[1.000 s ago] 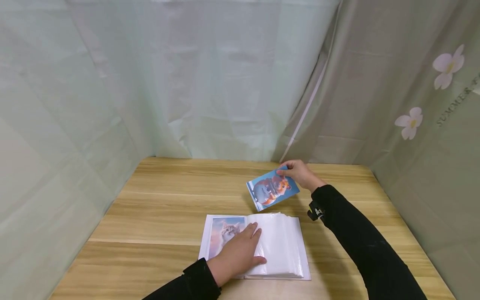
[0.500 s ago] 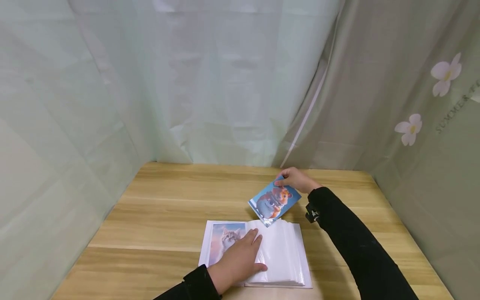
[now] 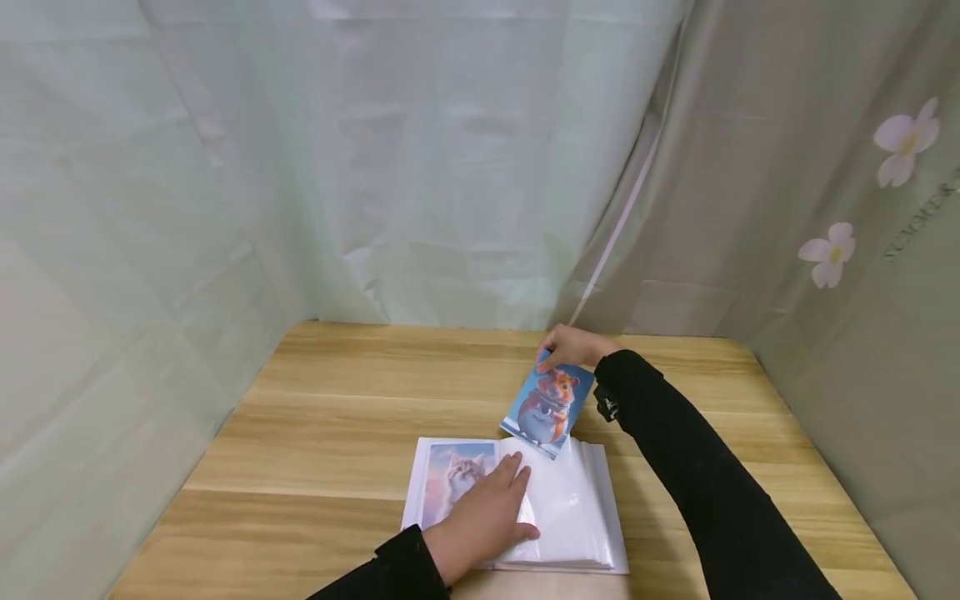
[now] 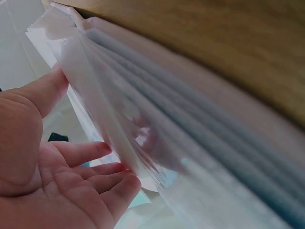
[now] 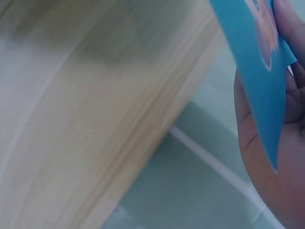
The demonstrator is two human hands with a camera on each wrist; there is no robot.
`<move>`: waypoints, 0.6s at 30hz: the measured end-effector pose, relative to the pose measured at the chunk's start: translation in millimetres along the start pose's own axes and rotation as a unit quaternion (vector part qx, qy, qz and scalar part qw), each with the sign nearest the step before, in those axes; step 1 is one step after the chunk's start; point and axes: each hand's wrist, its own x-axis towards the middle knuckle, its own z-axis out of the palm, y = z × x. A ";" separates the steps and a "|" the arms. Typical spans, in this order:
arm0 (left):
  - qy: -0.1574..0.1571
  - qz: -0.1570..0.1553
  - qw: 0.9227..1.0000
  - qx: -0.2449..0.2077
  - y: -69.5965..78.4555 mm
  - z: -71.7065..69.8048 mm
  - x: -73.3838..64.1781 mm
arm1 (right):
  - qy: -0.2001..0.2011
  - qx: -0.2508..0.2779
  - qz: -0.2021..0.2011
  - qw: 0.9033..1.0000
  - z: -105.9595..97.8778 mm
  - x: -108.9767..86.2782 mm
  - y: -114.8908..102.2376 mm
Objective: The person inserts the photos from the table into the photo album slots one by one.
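Observation:
A photo album (image 3: pixel 617 542) lies spread on the table, its left page holding a cat picture (image 3: pixel 442 479) and its right side a stack of clear sleeves (image 3: pixel 562 517). My left hand (image 3: pixel 483 512) rests across the middle of the album; in the left wrist view its fingertips touch the glossy plastic sleeve (image 4: pixel 124 114). By its upper edge, my right hand (image 3: pixel 573 346) pinches a blue picture card (image 3: pixel 547 408) showing a hamster-like animal. The card is tilted, and its lower corner overlaps the top of the right page. In the right wrist view the card (image 5: pixel 259 90) bends slightly.
The wooden table (image 3: pixel 315 433) extends to both sides of the album and behind it. Pale curtains (image 3: pixel 450 167) enclose the back and sides, the right one (image 3: pixel 885 333) printed with flowers.
My right hand has moved the hamster card down and slightly left, turning it more upright, so its lower corner is now over the album's right page. My left hand stays on the album.

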 end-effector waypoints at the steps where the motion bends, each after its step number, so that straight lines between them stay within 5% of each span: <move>1: -0.001 0.001 1.000 0.002 0.1 0.0 0.3 | -0.005 -0.016 -0.001 1.000 -0.7 2.3 -2.6; 10: -0.010 0.003 1.000 -0.007 -0.3 -1.2 0.6 | -0.074 -0.056 0.004 0.996 -0.2 17.7 -26.5; 18: -0.014 0.000 1.000 -0.016 -0.6 -3.0 -2.9 | -0.092 -0.104 0.020 0.990 -3.7 21.9 -45.9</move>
